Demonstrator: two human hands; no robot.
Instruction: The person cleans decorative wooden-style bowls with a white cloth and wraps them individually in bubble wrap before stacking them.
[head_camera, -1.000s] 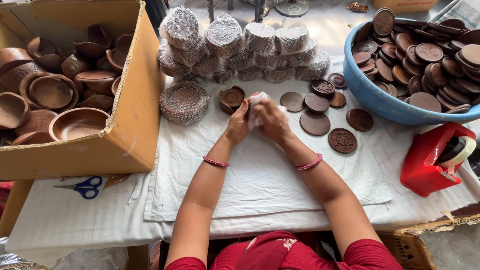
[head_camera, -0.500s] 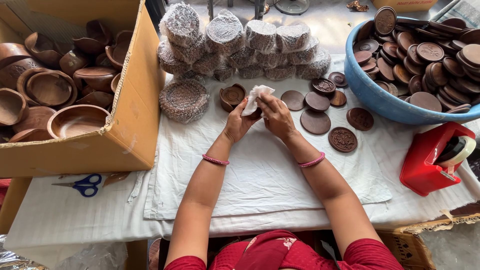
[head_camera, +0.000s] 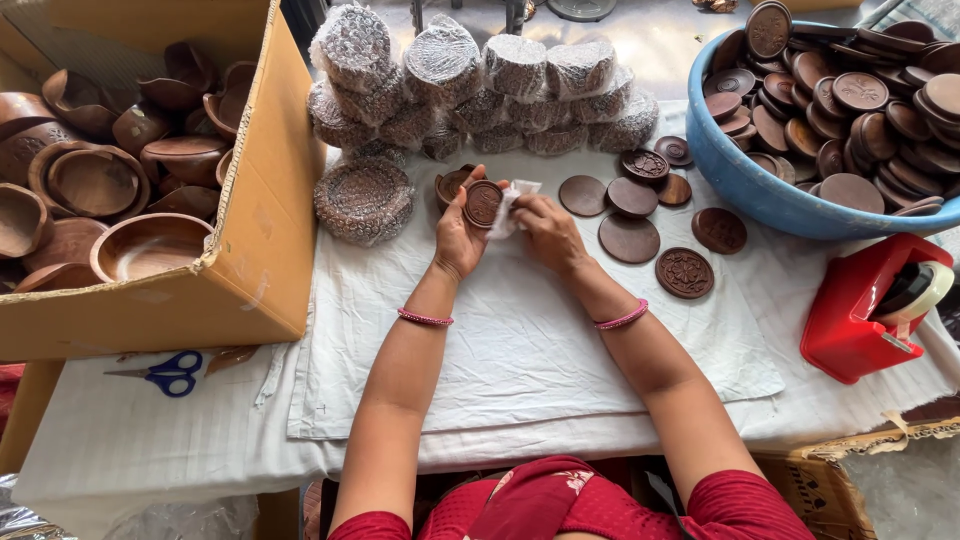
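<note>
Over the white cloth (head_camera: 520, 330), our left hand (head_camera: 458, 232) grips a small carved wooden disc (head_camera: 484, 203) by its rim, while our right hand (head_camera: 545, 228) pinches a crumpled white wipe (head_camera: 510, 205) against it. The disc looks light, stiff and smooth, best held at its edges. Beyond it sit loose discs (head_camera: 630, 215), wrapped stacks (head_camera: 440, 80), a blue tub (head_camera: 745, 175) and a box of bowls (head_camera: 260, 200).

table (head_camera: 130, 450) | white cloth (head_camera: 520, 350) | cardboard box (head_camera: 265, 230), blue scissors (head_camera: 165, 372), red tape dispenser (head_camera: 865, 305), blue basin (head_camera: 740, 180)
</note>
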